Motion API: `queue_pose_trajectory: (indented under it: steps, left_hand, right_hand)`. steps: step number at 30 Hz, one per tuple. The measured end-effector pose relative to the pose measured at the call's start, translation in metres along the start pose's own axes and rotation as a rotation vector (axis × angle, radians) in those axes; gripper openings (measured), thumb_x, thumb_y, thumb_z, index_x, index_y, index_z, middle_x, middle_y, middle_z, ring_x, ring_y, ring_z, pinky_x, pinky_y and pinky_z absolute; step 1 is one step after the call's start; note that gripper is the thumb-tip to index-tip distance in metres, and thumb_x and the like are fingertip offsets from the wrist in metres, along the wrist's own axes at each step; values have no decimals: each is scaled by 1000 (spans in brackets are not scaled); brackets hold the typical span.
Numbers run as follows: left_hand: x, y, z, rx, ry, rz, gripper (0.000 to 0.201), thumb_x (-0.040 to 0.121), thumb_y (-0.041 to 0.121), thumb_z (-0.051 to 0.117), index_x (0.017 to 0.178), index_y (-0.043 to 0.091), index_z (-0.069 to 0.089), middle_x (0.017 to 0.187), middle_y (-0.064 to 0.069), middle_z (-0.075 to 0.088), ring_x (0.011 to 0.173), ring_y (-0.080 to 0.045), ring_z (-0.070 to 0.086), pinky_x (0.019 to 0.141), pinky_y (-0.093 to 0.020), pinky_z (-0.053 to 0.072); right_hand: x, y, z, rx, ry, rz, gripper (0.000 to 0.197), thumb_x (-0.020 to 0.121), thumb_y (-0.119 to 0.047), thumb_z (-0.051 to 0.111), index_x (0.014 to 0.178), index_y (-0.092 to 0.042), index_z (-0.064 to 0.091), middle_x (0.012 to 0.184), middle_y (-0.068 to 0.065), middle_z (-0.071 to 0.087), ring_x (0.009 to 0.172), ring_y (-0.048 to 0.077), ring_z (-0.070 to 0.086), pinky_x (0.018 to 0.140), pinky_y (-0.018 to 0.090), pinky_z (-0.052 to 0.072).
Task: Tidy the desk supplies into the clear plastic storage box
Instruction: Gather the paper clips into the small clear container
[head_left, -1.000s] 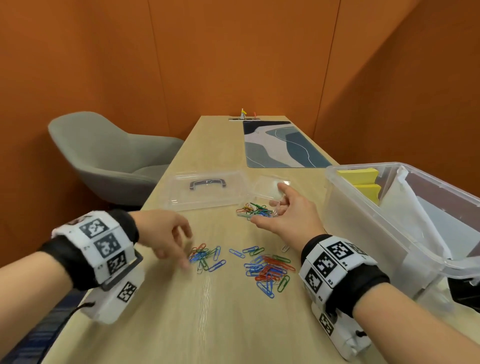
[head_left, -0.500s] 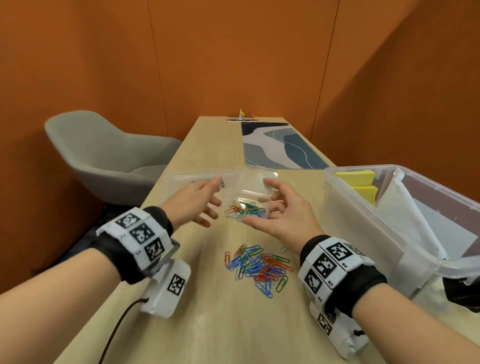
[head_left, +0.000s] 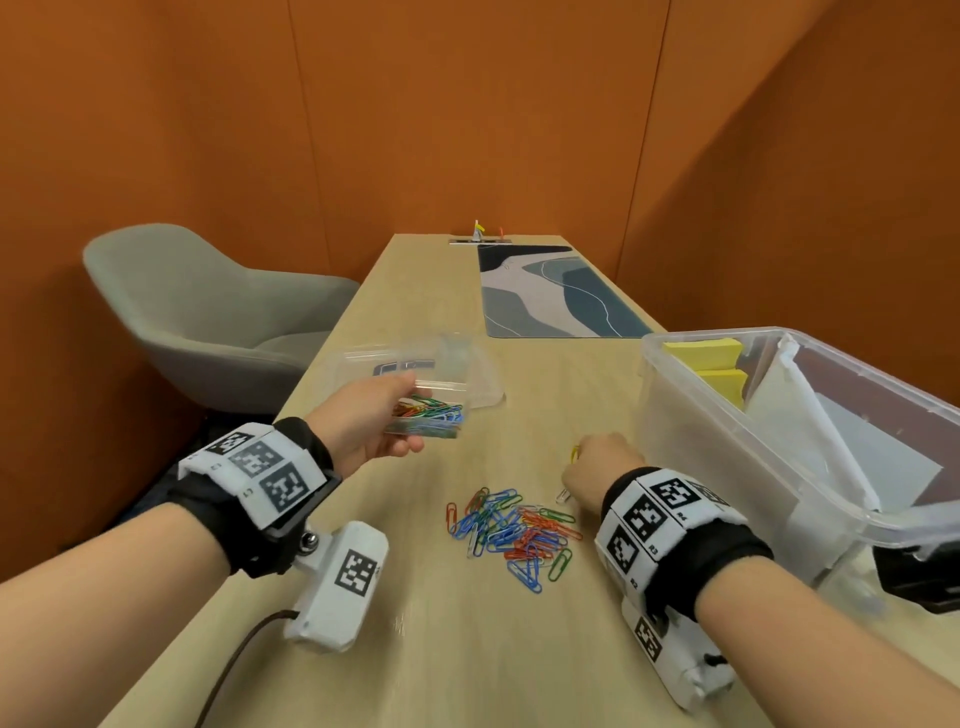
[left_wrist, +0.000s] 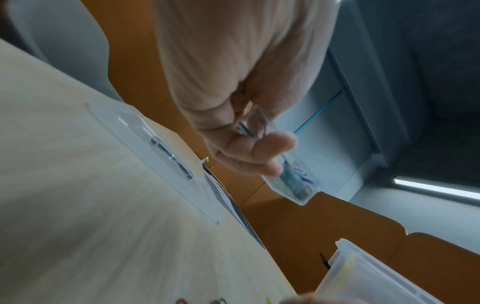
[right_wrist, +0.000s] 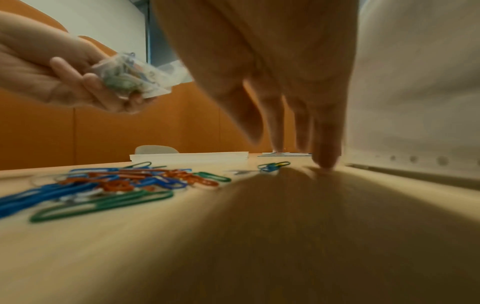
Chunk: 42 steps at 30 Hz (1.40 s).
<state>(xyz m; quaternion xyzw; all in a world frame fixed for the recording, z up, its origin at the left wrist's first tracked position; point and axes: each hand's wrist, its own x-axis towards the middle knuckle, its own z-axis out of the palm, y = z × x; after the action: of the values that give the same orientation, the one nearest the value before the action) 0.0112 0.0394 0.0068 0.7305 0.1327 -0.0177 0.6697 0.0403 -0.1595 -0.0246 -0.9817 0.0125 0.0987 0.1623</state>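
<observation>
A small clear case (head_left: 434, 415) partly filled with coloured paper clips is held above the table in my left hand (head_left: 371, 423), thumb on top and fingers underneath. The left wrist view shows the same case (left_wrist: 294, 184) sticking out past the left hand (left_wrist: 249, 144). A loose pile of paper clips (head_left: 511, 530) lies on the table between my arms. My right hand (head_left: 600, 465) is down beside the clear storage box (head_left: 680, 447), its straight fingertips (right_wrist: 326, 162) touching the table. A blue and yellow clip (right_wrist: 274, 165) lies just left of them.
The storage box's clear lid (head_left: 480, 382) with a dark handle lies flat behind the left hand. Yellow sticky notes (head_left: 709, 353) and white paper sit inside the box. A patterned desk mat (head_left: 550, 296) lies further back, and a grey chair (head_left: 208, 322) stands at the left.
The left hand left the loose clips, reached forward and took the small case. The right hand let the case go and dropped to the table beside the storage box.
</observation>
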Motion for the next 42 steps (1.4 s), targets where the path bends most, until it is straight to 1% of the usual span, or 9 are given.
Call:
queue_pose_trajectory:
  steps: [3,8,13,15,19,24,31,35,42]
  left_hand:
    - [-1,-5,-11,29,35,1,27,101,27,35,93,8,53,75,-13,61,29,-8,48,30,-13,36]
    - [-6,-11,-19,58,42,-5,31,100,27,37,106,2,55,85,-21,62,32,-12,52,33,-15,42]
    - [-11,-10,-23,59,51,8,33,100,28,40,109,1,55,82,-20,64,34,-13,53,33,-17,44]
    - [-13,-11,-25,68,56,10,33,99,28,40,108,1,56,82,-20,64,34,-13,54,33,-18,45]
    - [-15,-14,-30,89,73,-4,34,99,29,40,108,1,57,84,-21,64,34,-13,54,34,-18,46]
    - [-16,-20,-28,83,60,-24,32,100,28,40,104,2,57,84,-20,65,35,-13,55,35,-18,47]
    - [-19,-16,-7,95,26,0,28,101,26,37,92,5,55,74,-18,62,30,-12,51,31,-14,39]
    - [-19,-11,13,153,-45,37,32,101,28,34,93,5,56,68,-13,59,31,-10,45,30,-14,32]
    - [-19,-9,36,137,-105,85,36,101,33,33,103,3,54,64,-13,53,38,-13,46,34,-17,34]
  right_hand:
    - [-1,-1,0,-240,-110,-29,36,94,-14,41,129,-11,48,138,11,35,127,32,36,103,34,33]
    - [-3,-6,11,99,-121,-217,37,88,-3,46,119,-15,62,127,7,58,116,24,55,92,23,43]
    - [-10,0,-2,129,87,-15,29,87,-8,47,115,-5,56,122,14,54,106,30,56,84,29,45]
    - [-17,5,-5,73,34,54,11,88,-12,48,94,-5,55,106,13,56,88,27,53,73,27,42]
    - [-19,4,4,-22,-106,-15,32,90,-17,47,60,-10,41,70,5,50,68,22,48,48,21,32]
    - [-18,-11,15,377,-114,-311,14,85,-8,43,81,-20,49,82,6,63,83,28,66,71,33,50]
    - [-24,-11,5,628,231,-601,10,89,-24,58,94,-22,50,87,1,56,78,25,63,71,26,46]
    - [-36,-12,-1,673,128,-637,23,85,-39,61,102,-35,47,104,-2,54,71,5,58,64,12,45]
    - [-31,-12,3,706,102,-604,43,69,-33,79,102,-28,53,84,-13,55,48,-5,50,56,9,44]
